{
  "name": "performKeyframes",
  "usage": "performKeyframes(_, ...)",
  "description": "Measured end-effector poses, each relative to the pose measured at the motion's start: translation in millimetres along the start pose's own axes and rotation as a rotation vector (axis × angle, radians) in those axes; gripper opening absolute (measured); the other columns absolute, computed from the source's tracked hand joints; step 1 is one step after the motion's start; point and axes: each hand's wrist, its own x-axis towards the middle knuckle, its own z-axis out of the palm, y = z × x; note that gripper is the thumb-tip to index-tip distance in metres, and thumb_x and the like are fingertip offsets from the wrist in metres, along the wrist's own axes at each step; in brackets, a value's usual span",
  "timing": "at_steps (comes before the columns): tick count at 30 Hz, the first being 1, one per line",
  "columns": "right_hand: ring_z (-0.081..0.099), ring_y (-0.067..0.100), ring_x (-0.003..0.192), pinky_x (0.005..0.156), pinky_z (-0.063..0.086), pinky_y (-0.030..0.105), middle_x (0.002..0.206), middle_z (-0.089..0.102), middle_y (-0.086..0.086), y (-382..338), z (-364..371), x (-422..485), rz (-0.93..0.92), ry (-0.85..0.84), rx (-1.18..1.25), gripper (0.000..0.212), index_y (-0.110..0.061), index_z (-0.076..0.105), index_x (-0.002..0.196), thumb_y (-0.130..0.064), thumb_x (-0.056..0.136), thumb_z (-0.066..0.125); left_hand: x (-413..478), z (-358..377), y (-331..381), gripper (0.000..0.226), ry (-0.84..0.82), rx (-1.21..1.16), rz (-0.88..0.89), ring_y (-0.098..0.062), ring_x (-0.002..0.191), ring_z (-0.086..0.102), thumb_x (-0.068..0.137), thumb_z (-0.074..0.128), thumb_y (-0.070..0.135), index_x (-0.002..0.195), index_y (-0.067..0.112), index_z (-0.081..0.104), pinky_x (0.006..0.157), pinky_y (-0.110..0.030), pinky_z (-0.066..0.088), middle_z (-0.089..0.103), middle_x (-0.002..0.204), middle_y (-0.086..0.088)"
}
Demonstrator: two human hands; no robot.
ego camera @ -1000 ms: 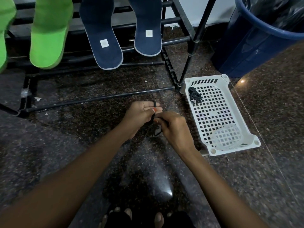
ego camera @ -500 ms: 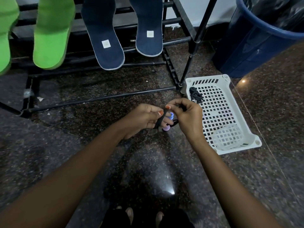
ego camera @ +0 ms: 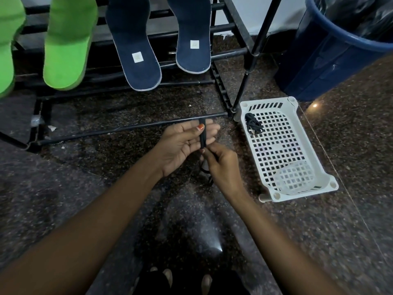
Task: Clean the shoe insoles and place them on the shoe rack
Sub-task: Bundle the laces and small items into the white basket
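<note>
My left hand [ego camera: 187,143] pins a folded black lace [ego camera: 203,135] under its thumb; my right hand [ego camera: 223,165] pinches the lace's lower end. Straight ahead, nearer my left, the fabric-topped navy insoles [ego camera: 138,50] and the green insoles [ego camera: 68,45] lie lengthwise across the shoe rack [ego camera: 127,128] rails. A white lattice basket [ego camera: 297,193] sits on the speckled floor [ego camera: 85,209] to the right.

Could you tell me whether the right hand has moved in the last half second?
Yes: the right hand pulled back toward the person, away from the white basket.
</note>
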Motion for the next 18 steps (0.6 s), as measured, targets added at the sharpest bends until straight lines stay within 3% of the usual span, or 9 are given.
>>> performKeyframes(3, 0.048, -0.001, 0.06, 0.057, 0.036, 0.015, 0.065, 0.056, -0.001, 0.6, 2.2, -4.0, -0.128, -0.046, -0.177, 0.013, -0.002, 0.065, 0.078, -0.007, 0.085, 0.055, 4.0, -2.2, -3.1, 0.023, 0.055, 0.023, 0.016, -0.01, 0.083, 0.071, 0.096, 0.038, -0.006, 0.108, -0.003, 0.058, 0.079, -0.022, 0.057, 0.072, 0.1, -0.009)
performKeyframes(6, 0.059, 0.02, 0.064, 0.063, 0.037, 0.027, 0.072, 0.066, 0.008, 4.0, 0.1, -6.2, -0.257, -0.053, -0.339, 0.015, -0.004, 0.069, 0.087, -0.012, 0.083, 0.056, 5.9, -4.0, -6.1, 0.025, 0.1, 0.166, 0.007, -0.011, 0.086, 0.069, 0.096, 0.041, -0.007, 0.118, -0.004, 0.054, 0.083, -0.022, 0.055, 0.065, 0.108, -0.014)
performKeyframes(9, 0.061, 0.018, 0.068, 0.066, 0.023, 0.027, 0.074, 0.069, 0.0, 1.8, -5.5, -6.2, -0.277, -0.023, -0.462, 0.013, -0.013, 0.07, 0.084, -0.018, 0.081, 0.058, 4.7, -6.9, -9.6, 0.028, 0.109, 0.389, -0.032, -0.012, 0.091, 0.067, 0.096, 0.044, -0.005, 0.122, -0.004, 0.053, 0.08, -0.017, 0.054, 0.064, 0.11, -0.013)
performKeyframes(12, 0.06, 0.015, 0.072, 0.069, 0.02, 0.026, 0.078, 0.07, -0.003, -3.3, -11.3, -2.0, -0.241, 0.025, -0.412, 0.009, -0.017, 0.07, 0.082, -0.018, 0.079, 0.062, 1.8, -6.0, -11.1, 0.027, 0.086, 0.579, -0.08, -0.003, 0.085, 0.064, 0.097, 0.047, 0.0, 0.122, 0.0, 0.057, 0.074, -0.009, 0.05, 0.065, 0.111, -0.01)
performKeyframes(14, 0.061, 0.016, 0.072, 0.077, 0.027, 0.029, 0.077, 0.069, -0.003, -4.4, -14.2, 1.7, -0.215, 0.038, -0.358, 0.008, -0.015, 0.07, 0.081, -0.017, 0.078, 0.063, 1.9, -7.2, -11.2, 0.029, 0.087, 0.64, -0.11, -0.009, 0.098, 0.061, 0.098, 0.046, 0.004, 0.125, 0.0, 0.056, 0.083, -0.015, 0.047, 0.064, 0.118, -0.015)
performKeyframes(16, 0.063, 0.017, 0.07, 0.079, 0.042, 0.043, 0.075, 0.068, -0.004, -4.3, -17.6, 5.4, -0.188, 0.05, -0.29, 0.008, -0.014, 0.07, 0.08, -0.016, 0.078, 0.062, 2.9, -9.0, -9.9, 0.033, 0.086, 0.676, -0.136, -0.02, 0.11, 0.06, 0.098, 0.047, 0.006, 0.129, -0.006, 0.052, 0.092, -0.023, 0.045, 0.061, 0.122, -0.021)
performKeyframes(18, 0.063, 0.016, 0.069, 0.072, 0.048, 0.051, 0.075, 0.067, -0.005, -4.3, -20.7, 8.9, -0.182, 0.075, -0.254, 0.008, -0.013, 0.07, 0.08, -0.015, 0.077, 0.062, 2.1, -9.2, -8.9, 0.032, 0.049, 0.688, -0.146, -0.02, 0.099, 0.067, 0.098, 0.046, 0.004, 0.127, -0.009, 0.051, 0.092, -0.025, 0.048, 0.066, 0.111, -0.022)
